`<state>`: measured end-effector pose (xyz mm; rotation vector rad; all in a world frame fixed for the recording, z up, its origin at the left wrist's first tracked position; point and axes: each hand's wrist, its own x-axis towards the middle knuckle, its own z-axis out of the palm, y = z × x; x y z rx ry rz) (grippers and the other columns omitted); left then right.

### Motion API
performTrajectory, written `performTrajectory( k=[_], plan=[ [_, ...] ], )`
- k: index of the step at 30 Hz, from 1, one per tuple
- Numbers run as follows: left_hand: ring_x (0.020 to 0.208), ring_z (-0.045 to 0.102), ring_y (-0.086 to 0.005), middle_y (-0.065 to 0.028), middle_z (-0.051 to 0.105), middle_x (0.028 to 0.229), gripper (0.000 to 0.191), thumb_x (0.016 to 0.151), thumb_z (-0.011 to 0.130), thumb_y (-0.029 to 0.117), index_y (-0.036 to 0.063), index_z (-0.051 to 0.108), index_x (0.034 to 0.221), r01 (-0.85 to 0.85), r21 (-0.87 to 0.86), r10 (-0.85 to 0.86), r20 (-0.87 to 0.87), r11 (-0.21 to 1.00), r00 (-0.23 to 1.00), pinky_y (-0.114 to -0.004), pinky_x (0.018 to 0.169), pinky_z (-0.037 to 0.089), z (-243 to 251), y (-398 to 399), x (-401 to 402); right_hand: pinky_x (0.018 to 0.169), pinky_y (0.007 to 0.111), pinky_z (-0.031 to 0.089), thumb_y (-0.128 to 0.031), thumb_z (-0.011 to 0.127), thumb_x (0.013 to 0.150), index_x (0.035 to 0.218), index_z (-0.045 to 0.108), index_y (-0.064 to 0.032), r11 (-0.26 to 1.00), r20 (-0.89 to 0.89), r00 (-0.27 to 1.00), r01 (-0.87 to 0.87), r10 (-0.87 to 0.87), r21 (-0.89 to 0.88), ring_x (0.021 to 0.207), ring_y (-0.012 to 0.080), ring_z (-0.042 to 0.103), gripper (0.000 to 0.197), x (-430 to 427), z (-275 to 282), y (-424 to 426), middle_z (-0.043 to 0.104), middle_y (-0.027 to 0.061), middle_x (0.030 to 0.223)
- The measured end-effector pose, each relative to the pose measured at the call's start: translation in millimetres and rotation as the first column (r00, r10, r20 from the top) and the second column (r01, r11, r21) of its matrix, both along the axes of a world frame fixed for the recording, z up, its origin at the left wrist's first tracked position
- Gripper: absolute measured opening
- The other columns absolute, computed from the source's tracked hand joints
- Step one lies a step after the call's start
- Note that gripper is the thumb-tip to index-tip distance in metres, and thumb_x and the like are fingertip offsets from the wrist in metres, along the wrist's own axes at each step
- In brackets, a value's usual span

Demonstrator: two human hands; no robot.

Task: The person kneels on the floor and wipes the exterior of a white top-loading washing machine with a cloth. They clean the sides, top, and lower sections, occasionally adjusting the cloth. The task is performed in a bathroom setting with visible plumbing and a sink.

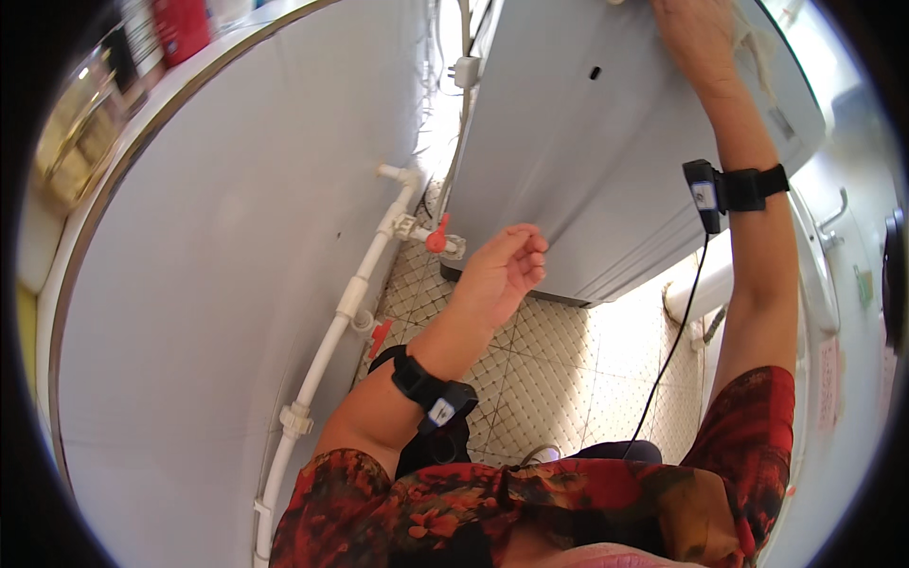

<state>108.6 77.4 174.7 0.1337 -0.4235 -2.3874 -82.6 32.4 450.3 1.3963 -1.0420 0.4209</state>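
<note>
My right hand (694, 35) is at the upper edge of the view, against the grey side panel of a household appliance (568, 156). A pale cloth (754, 53) is bunched at that hand and trails down beside the wrist; the fingertips are cut off by the picture's edge. Lower down, my left hand (501, 273) hovers before the panel's bottom part with its fingers loosely curled and nothing in them. Both forearms wear black straps with small boxes, and a black cable (675, 348) runs down from the right one.
White plastic pipe (330, 362) with red-handled valves (436, 241) runs along the wall at left. A white plug (465, 72) hangs on a cord by the panel. Bottles (177, 28) line a ledge upper left. A metal hook (834, 220) is at right, above patterned floor tiles (525, 369).
</note>
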Motion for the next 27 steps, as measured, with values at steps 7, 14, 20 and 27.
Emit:
performTrajectory(
  k=[7, 14, 20, 27],
  plan=[
    [0.070, 0.055, -0.0102, -0.0027, 0.059, 0.085, 0.012, 0.092, 0.049, 0.014, 0.0055, 0.058, 0.095, -0.042, -0.032, 0.044, 0.054, 0.999, 0.998, -0.025, 0.064, 0.048, -1, -10, 11, 0.084, 0.039, 0.035, -0.011, 0.060, 0.070, 0.117, 0.058, -0.0216, 0.967, -0.018, 0.998, -0.055, 0.061, 0.247, 0.112, 0.0193, 0.048, 0.047, -17, -141, 14, 0.049, 0.0000, 0.130],
    [0.072, 0.056, -0.0104, -0.0029, 0.059, 0.085, 0.013, 0.092, 0.050, 0.014, 0.0055, 0.058, 0.096, -0.046, -0.061, 0.048, 0.028, 0.997, 0.998, -0.025, 0.064, 0.048, -1, -8, 11, 0.101, 0.041, 0.028, -0.010, 0.047, 0.082, 0.129, 0.044, -0.0094, 0.338, 0.252, 0.965, -0.212, -0.077, 0.917, 0.127, 0.0244, 0.031, 0.047, -23, -340, 39, 0.031, 0.0071, 0.140],
    [0.071, 0.056, -0.0110, -0.0037, 0.060, 0.084, 0.012, 0.091, 0.051, 0.013, 0.0044, 0.058, 0.096, -0.071, -0.048, 0.074, 0.059, 0.996, 0.996, -0.025, 0.064, 0.048, -4, -12, 5, 0.106, 0.041, 0.025, -0.010, 0.048, 0.084, 0.134, 0.032, -0.0031, -0.108, 0.593, 0.781, -0.618, -0.198, 0.779, 0.129, 0.0265, 0.028, 0.053, -44, -401, 31, 0.031, 0.0114, 0.137],
    [0.070, 0.055, -0.0113, -0.0037, 0.059, 0.084, 0.012, 0.091, 0.051, 0.013, 0.0037, 0.058, 0.095, -0.097, -0.025, 0.098, 0.048, 0.995, 0.994, -0.025, 0.063, 0.046, -4, -19, 22, 0.103, 0.037, 0.032, -0.016, 0.054, 0.079, 0.123, 0.053, -0.0194, 0.376, -0.213, 0.953, 0.121, 0.213, 0.919, 0.130, 0.0218, 0.031, 0.045, -68, -261, 47, 0.034, 0.0052, 0.141]
  ],
)
